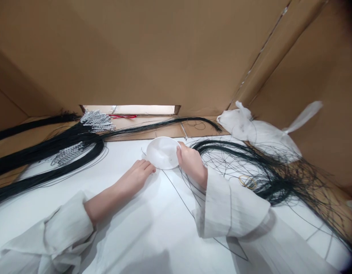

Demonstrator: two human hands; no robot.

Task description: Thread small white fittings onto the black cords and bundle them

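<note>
A shallow white bowl stands at the middle of the white work surface, a few small specks inside it. My right hand grips its right rim, with thumb and fingers closed on the edge. Close by the lower left of the bowl, my left hand is closed with fingers curled down; what lies in them, if anything, is hidden. A thin dark strand runs from near the bowl under my right sleeve.
Thick bundles of black strands, some with white-patterned ends, lie left. Tangled dark strands and a knotted white plastic bag occupy the right. Cardboard walls enclose the back, with a slot low down.
</note>
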